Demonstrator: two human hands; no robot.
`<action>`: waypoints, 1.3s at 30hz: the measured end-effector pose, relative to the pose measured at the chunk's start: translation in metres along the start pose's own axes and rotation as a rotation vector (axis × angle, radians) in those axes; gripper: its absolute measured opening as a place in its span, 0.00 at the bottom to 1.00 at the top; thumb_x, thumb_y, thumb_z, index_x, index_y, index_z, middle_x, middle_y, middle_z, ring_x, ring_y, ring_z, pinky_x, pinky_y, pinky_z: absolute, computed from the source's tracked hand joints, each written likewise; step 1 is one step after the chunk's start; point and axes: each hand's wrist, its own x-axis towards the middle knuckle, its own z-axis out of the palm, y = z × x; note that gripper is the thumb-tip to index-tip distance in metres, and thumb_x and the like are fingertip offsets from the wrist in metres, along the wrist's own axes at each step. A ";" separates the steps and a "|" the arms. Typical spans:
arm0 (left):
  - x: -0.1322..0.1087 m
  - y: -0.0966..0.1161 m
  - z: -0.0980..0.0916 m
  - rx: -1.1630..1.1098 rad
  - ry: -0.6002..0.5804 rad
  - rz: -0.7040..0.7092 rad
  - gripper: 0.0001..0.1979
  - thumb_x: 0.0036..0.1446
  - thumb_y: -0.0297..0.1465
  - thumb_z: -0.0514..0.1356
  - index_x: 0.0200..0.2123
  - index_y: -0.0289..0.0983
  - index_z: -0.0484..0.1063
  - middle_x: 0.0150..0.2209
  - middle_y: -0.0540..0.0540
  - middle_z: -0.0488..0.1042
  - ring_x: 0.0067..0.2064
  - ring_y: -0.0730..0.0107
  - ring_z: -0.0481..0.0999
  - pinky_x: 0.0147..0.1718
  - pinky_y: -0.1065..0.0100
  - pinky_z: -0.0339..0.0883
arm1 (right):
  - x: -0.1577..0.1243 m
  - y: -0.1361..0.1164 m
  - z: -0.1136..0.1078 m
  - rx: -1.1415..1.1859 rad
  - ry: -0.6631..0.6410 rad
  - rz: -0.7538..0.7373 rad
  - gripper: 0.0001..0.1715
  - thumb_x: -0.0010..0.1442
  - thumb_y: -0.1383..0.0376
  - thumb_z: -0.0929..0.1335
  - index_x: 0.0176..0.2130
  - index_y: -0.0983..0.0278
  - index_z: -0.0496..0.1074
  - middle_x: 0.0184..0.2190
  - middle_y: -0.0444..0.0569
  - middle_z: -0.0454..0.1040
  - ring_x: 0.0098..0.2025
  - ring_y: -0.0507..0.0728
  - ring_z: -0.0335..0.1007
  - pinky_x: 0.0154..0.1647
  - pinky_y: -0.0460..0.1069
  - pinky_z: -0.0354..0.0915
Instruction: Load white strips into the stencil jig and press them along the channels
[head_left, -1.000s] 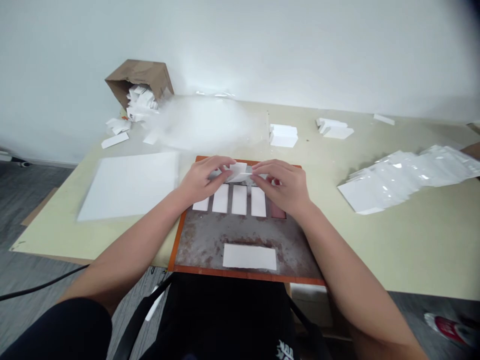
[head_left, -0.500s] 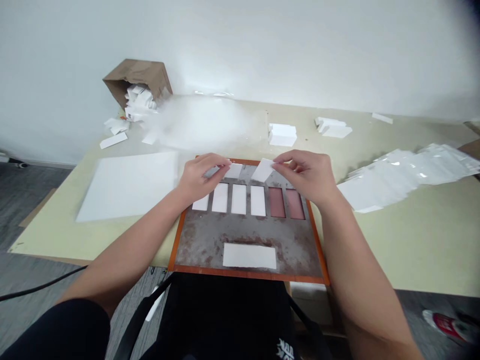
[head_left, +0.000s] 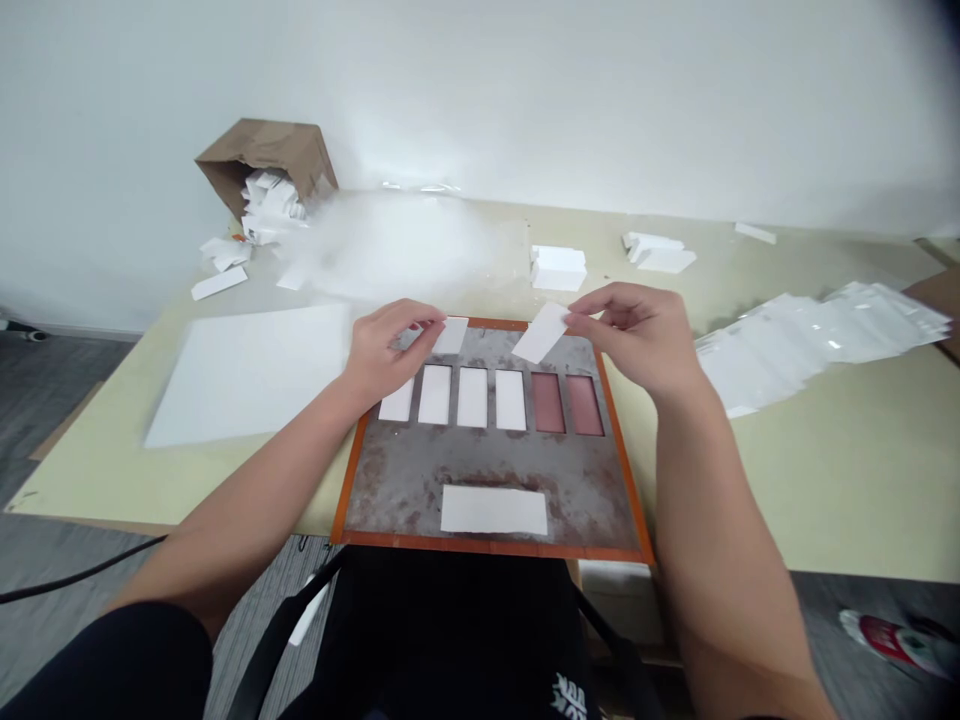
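My left hand [head_left: 390, 345] pinches a small white card [head_left: 451, 336] above the far left part of a grey board with orange edges [head_left: 495, 455]. In my right hand [head_left: 637, 325], thumb and fingers hold another white card [head_left: 540, 334] by its right end, tilted over the board's far edge. Across the board runs a row of rectangular slots. Several slots on the left contain white cards [head_left: 472, 398]; two at the right show a reddish-brown bottom [head_left: 548, 403]. A wider white piece [head_left: 494, 510] lies near the board's front edge.
A cardboard box [head_left: 289, 150] on its side spills white pieces at the back left. White sheets [head_left: 247, 375] lie left of the board. Two small stacks of white cards [head_left: 559, 268] stand behind it. Overlapping clear-wrapped packs [head_left: 817, 335] spread along the right.
My right hand has moved right with its card, away from the left hand. The left hand has shifted slightly left, still pinching its card. The whole view has shifted a little.
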 end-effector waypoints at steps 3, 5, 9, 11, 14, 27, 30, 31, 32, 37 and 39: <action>-0.001 0.000 0.000 0.005 -0.033 -0.043 0.04 0.60 0.29 0.60 0.38 0.39 0.75 0.35 0.50 0.81 0.33 0.74 0.79 0.35 0.71 0.73 | 0.002 0.003 -0.014 0.081 -0.231 0.178 0.15 0.48 0.53 0.75 0.31 0.60 0.77 0.30 0.48 0.78 0.27 0.53 0.68 0.26 0.50 0.60; -0.002 -0.002 0.000 0.018 -0.053 -0.073 0.05 0.60 0.30 0.61 0.39 0.39 0.75 0.36 0.50 0.81 0.32 0.74 0.79 0.34 0.71 0.73 | 0.002 0.006 -0.021 0.082 -0.378 0.295 0.16 0.46 0.52 0.76 0.30 0.60 0.77 0.29 0.47 0.77 0.27 0.52 0.67 0.25 0.49 0.59; -0.003 -0.004 0.001 0.026 -0.043 -0.079 0.05 0.59 0.32 0.62 0.39 0.39 0.75 0.36 0.50 0.81 0.33 0.74 0.79 0.33 0.72 0.73 | 0.005 0.010 -0.021 0.058 -0.494 0.404 0.19 0.43 0.50 0.77 0.29 0.60 0.76 0.28 0.46 0.76 0.26 0.50 0.65 0.23 0.48 0.57; -0.003 -0.005 0.001 0.027 -0.036 -0.075 0.05 0.58 0.32 0.62 0.39 0.39 0.74 0.35 0.51 0.80 0.33 0.74 0.79 0.33 0.72 0.73 | 0.006 0.010 -0.017 0.045 -0.555 0.427 0.20 0.41 0.50 0.77 0.28 0.60 0.76 0.27 0.46 0.76 0.27 0.51 0.65 0.23 0.48 0.56; -0.003 -0.005 0.001 0.029 -0.035 -0.071 0.05 0.58 0.31 0.63 0.39 0.40 0.74 0.34 0.52 0.80 0.32 0.74 0.79 0.32 0.73 0.72 | 0.007 0.011 -0.012 0.066 -0.605 0.442 0.18 0.42 0.51 0.77 0.28 0.61 0.76 0.27 0.45 0.75 0.28 0.50 0.65 0.24 0.47 0.55; -0.001 -0.005 0.001 0.017 -0.023 -0.046 0.03 0.58 0.29 0.62 0.37 0.39 0.74 0.34 0.51 0.80 0.32 0.75 0.78 0.34 0.72 0.73 | 0.008 0.011 -0.009 0.082 -0.626 0.458 0.17 0.41 0.53 0.76 0.27 0.61 0.75 0.26 0.44 0.72 0.27 0.49 0.60 0.24 0.47 0.50; -0.001 -0.005 0.001 0.018 -0.016 -0.030 0.03 0.58 0.29 0.62 0.37 0.39 0.74 0.34 0.51 0.80 0.32 0.75 0.78 0.34 0.73 0.73 | 0.008 0.011 -0.009 0.082 -0.624 0.461 0.16 0.42 0.54 0.76 0.27 0.61 0.75 0.26 0.44 0.73 0.26 0.49 0.60 0.24 0.47 0.51; -0.001 -0.005 0.001 0.020 -0.012 -0.029 0.03 0.58 0.29 0.62 0.37 0.39 0.74 0.34 0.51 0.80 0.32 0.75 0.78 0.34 0.73 0.73 | 0.008 0.011 -0.009 0.080 -0.622 0.460 0.15 0.42 0.54 0.76 0.27 0.61 0.75 0.26 0.44 0.73 0.26 0.49 0.60 0.24 0.47 0.51; -0.002 -0.005 0.001 0.023 -0.010 -0.032 0.03 0.58 0.29 0.62 0.37 0.39 0.74 0.33 0.51 0.80 0.32 0.75 0.78 0.34 0.73 0.73 | 0.008 0.012 -0.009 0.078 -0.621 0.457 0.15 0.42 0.54 0.76 0.27 0.61 0.75 0.26 0.44 0.73 0.26 0.49 0.61 0.24 0.47 0.51; -0.002 -0.006 0.001 0.035 -0.026 -0.060 0.04 0.58 0.30 0.61 0.38 0.39 0.73 0.34 0.51 0.80 0.32 0.74 0.78 0.34 0.72 0.73 | 0.008 0.016 -0.009 0.044 -0.625 0.437 0.13 0.44 0.55 0.75 0.29 0.61 0.76 0.27 0.45 0.73 0.28 0.51 0.63 0.25 0.48 0.54; -0.002 -0.006 0.000 0.032 -0.031 -0.063 0.04 0.58 0.30 0.61 0.38 0.39 0.73 0.34 0.51 0.79 0.32 0.74 0.78 0.34 0.71 0.73 | 0.008 0.018 -0.009 0.035 -0.627 0.427 0.12 0.45 0.56 0.75 0.29 0.61 0.77 0.28 0.44 0.74 0.30 0.51 0.65 0.28 0.48 0.57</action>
